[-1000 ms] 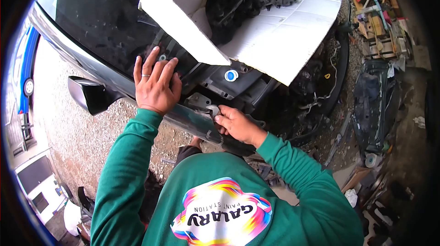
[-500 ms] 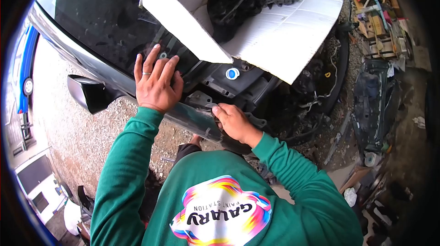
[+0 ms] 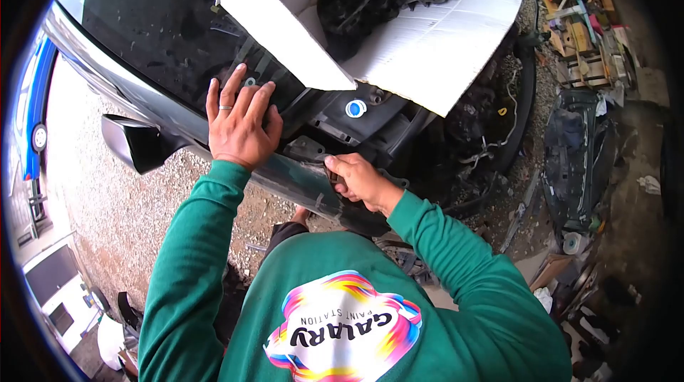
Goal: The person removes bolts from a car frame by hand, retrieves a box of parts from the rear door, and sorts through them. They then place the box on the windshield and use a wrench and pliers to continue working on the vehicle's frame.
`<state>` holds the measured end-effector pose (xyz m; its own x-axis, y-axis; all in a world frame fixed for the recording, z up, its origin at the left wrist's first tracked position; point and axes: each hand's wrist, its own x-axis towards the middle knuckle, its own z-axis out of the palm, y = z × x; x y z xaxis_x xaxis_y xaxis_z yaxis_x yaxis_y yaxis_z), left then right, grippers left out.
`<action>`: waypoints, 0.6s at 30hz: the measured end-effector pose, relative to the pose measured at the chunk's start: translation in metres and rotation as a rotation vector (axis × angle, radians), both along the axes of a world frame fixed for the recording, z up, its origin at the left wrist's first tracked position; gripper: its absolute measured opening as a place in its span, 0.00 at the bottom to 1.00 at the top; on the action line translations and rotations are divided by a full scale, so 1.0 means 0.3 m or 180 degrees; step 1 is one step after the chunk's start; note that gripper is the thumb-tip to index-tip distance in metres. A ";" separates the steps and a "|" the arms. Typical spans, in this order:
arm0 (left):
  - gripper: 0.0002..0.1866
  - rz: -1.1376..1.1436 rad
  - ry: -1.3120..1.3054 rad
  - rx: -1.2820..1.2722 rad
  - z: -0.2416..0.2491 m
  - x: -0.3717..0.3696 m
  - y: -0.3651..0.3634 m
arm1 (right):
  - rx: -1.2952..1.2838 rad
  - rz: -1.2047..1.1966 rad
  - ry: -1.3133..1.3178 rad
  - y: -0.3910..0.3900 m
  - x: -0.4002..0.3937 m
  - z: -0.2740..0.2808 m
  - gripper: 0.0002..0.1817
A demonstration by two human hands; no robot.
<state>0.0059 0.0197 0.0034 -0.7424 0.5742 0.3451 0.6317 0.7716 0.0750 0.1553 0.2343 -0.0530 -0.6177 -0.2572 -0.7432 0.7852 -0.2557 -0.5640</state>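
My left hand (image 3: pixel 242 122) lies with its fingers spread across the lower corner of the dark car's windshield (image 3: pixel 153 22), a ring on one finger. Beside it, my right hand (image 3: pixel 362 181) is closed at the upper edge of the fender (image 3: pixel 296 184), thumb on top and fingers curled under. Something small and dark shows at its fingertips, too hidden to name. A metal bracket (image 3: pixel 305 147) sits just left of that hand. Farther in, a blue and white cap (image 3: pixel 355 108) stands out in the open engine bay.
A white cardboard box (image 3: pixel 434 47) holding black car parts (image 3: pixel 367 1) rests over the front of the car. The side mirror (image 3: pixel 135 141) juts out on the left. Scrap wood (image 3: pixel 581 33) and a black plastic part (image 3: pixel 581 161) lie on the ground at right.
The right hand's fingers have curled in more at the fender edge. My left hand keeps its place on the glass. The whole view has shifted slightly.
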 end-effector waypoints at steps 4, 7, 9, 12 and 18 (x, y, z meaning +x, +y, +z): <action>0.23 0.0005 0.0076 -0.0005 -0.007 -0.001 -0.002 | -0.0103 -0.0172 0.0024 -0.009 0.016 -0.003 0.22; 0.22 0.0005 0.0110 -0.0020 -0.005 0.002 0.000 | 0.0008 0.0002 0.0172 0.003 0.013 0.007 0.22; 0.22 -0.0004 0.0135 -0.0047 -0.005 0.005 -0.005 | 0.1021 0.0350 0.0658 0.005 0.024 0.021 0.21; 0.22 0.0032 0.0119 -0.0077 -0.011 0.006 -0.007 | 0.2234 0.0688 0.1151 0.047 0.084 0.075 0.19; 0.20 -0.0015 0.0244 0.0048 -0.021 0.007 -0.008 | 0.2852 0.0116 0.2453 0.071 0.215 0.248 0.15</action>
